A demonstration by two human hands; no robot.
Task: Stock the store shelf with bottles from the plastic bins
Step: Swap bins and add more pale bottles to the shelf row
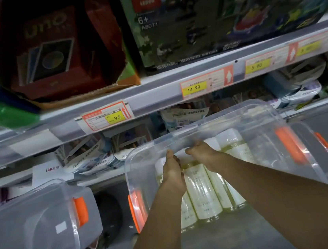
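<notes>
Your left hand (pixel 172 171) and right hand (pixel 200 153) reach among the bottles (pixel 202 190) lying in the clear bin (pixel 265 147), their grip hidden; the bottles are likely heavy and slick, so wrap each mid-body.

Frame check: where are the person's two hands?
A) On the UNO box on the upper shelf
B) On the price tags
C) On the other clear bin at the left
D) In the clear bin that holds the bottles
D: the left hand and right hand both reach into the clear bin, above the bottles lying on their sides.
</notes>
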